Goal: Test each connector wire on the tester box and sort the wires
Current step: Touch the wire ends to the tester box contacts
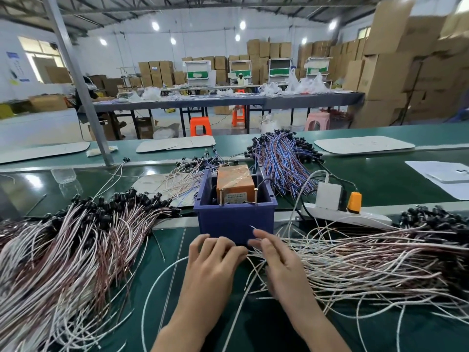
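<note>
Table: green-topped table (172,240), running across the whole view, with a raised rail behind the work area.
Left wire pile: a thick heap of white and brown connector wires (76,255) at the far left, black connectors bunched along its far edge, loose ends fanning toward the near side.
Rear wire pile: a looser spread of pale wires (175,180) lies behind the rail, just left of the bin.
Left hand: the left hand (213,260) is just in front of the bin, palm down, fingers bent, fingertips on the ends of wires reaching in from the right; whether it grips one cannot be told.
Blue bin: the blue plastic bin (236,219) sits at the centre, straddling the rail.
Tester box: the orange tester box (234,184) stands inside the bin, two brass pins rising at its near edge.
Right hand: the right hand (281,262) is beside the left, nearly touching it, thumb and forefinger pinched together against the bin's front wall.
Single wire: a thin single wire (252,227) shows its tip just above that forefinger.
Blue wire bundle: blue and brown wires (281,158) are heaped behind the bin, to its right.
Right wire pile: white and brown wires (368,257) spread from under the right hand to the right edge, connectors at the far right.
Power strip: a white power strip (360,218) lies on the rail, carrying a white adapter (328,195) and an orange plug (354,201).
</note>
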A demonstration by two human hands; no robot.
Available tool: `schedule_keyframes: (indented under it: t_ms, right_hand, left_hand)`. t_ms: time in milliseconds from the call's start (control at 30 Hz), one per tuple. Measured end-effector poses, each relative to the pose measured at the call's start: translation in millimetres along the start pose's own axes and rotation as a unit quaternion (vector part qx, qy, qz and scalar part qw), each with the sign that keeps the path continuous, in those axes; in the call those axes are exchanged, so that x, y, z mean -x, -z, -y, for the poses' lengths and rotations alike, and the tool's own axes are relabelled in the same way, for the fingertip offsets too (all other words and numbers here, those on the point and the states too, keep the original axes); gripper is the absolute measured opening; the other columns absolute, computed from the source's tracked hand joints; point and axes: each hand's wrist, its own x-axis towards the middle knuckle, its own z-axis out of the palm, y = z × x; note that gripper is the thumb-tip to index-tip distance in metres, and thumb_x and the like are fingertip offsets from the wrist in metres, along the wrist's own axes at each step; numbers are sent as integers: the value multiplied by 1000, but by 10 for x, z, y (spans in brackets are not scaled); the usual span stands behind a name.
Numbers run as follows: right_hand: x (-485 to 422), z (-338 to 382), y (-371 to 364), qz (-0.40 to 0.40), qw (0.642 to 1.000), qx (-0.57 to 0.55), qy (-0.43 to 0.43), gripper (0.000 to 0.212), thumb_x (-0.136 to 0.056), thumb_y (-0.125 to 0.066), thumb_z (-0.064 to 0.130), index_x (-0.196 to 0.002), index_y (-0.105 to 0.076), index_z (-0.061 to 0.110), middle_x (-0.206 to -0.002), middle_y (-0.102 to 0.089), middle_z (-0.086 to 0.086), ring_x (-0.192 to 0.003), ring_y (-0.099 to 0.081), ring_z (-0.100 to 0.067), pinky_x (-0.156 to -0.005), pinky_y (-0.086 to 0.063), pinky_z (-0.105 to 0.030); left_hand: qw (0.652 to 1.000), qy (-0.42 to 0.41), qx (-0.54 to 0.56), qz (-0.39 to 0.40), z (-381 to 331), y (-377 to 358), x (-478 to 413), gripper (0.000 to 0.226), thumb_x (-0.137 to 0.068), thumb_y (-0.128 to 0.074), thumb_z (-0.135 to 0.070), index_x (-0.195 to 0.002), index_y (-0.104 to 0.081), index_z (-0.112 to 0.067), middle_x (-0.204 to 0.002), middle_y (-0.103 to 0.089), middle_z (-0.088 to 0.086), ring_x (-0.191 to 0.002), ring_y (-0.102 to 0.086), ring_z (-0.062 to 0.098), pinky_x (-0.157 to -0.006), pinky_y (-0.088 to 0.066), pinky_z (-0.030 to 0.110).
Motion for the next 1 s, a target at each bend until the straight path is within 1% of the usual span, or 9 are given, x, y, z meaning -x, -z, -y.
schedule_keyframes:
  t_ms: [67, 133, 300, 467, 633, 700, 767, 833, 1000]
  right_hand:
    - [24, 19, -43, 52, 998, 20, 25, 29, -98, -52, 40, -116, -72, 30, -98, -76, 18, -88, -69, 5, -73, -50, -8]
    - [60, 24, -75, 88, 995, 32, 44, 26, -98, -57, 36, -115, -73, 28, -105, -76, 14, -102, -69, -2, -84, -48, -10]
    - [38, -24, -55, 28, 998, 44, 36, 15, -98, -65, 22, -103, -76, 31, -80, -75, 4, -77, -68, -3, -74, -46, -10]
    - [32, -16, -28, -20, 999, -28, 11, 15, -96, -66, 23, -99, -78, 32, -87, -78, -2, -53, -58, 4, -54, -43, -7]
    - [43, 23, -21, -32, 996, -82, -13, 14, -94, -68, 22, -101, -79, 27, -93, -79, -3, -51, -58, 4, -49, -42, -6]
    - [52, 47, -12, -39, 994, -99, -20, 16, -88, -69, 35, -97, -81, 31, -93, -79, -4, -45, -52, 1, -45, -39, -9]
    - [53, 57, -5, -40, 994, -101, -23, 28, -79, -66, 53, -97, -80, 36, -93, -79, -3, -40, -38, -2, -40, -32, -14]
    - [46, 53, -1, -39, 993, -109, -27, 36, -74, -65, 59, -97, -80, 36, -88, -78, -3, -39, -33, -5, -38, -28, -18]
    - [24, -28, -10, 2, 994, -98, -42, 30, -78, -67, 50, -97, -81, 30, -75, -70, 1, -37, -33, -7, -35, -26, -19]
  left_hand:
    - [1000, 6, 10, -15, -24, 18, -2, 17, -94, -63, -28, -111, -64, -25, -101, -61, -10, -99, -54, 15, -106, -36, 40]
    - [999, 12, 8, -29, -36, 29, 1, 18, -92, -64, -27, -109, -60, -24, -102, -61, -9, -101, -53, 15, -111, -30, 38]
    - [996, 79, -19, -48, -24, 52, -17, 22, -94, -61, -35, -111, -62, -22, -110, -60, -3, -112, -53, 20, -113, -31, 47]
    - [990, 103, 17, -99, -77, 98, -8, 22, -100, -52, -37, -114, -61, -21, -106, -63, -7, -104, -53, 18, -104, -34, 36]
    - [988, 134, -11, -78, -103, 72, -10, 26, -99, -53, -32, -116, -68, -20, -107, -60, -2, -97, -55, 23, -94, -38, 38]
    - [986, 141, -32, -77, -84, 67, -2, 26, -97, -54, -31, -115, -72, -22, -103, -58, 0, -95, -53, 25, -93, -39, 42]
    - [986, 142, -45, -78, -69, 66, -2, 28, -96, -53, -33, -115, -73, -26, -101, -57, 0, -95, -50, 25, -94, -39, 44]
    - [986, 142, -45, -76, -62, 69, -18, 28, -95, -53, -34, -115, -73, -28, -98, -55, -1, -94, -48, 24, -91, -38, 43]
    - [989, 138, -12, -59, -90, 102, -42, 28, -99, -50, -31, -110, -73, -20, -85, -62, -7, -78, -55, 19, -76, -44, 35]
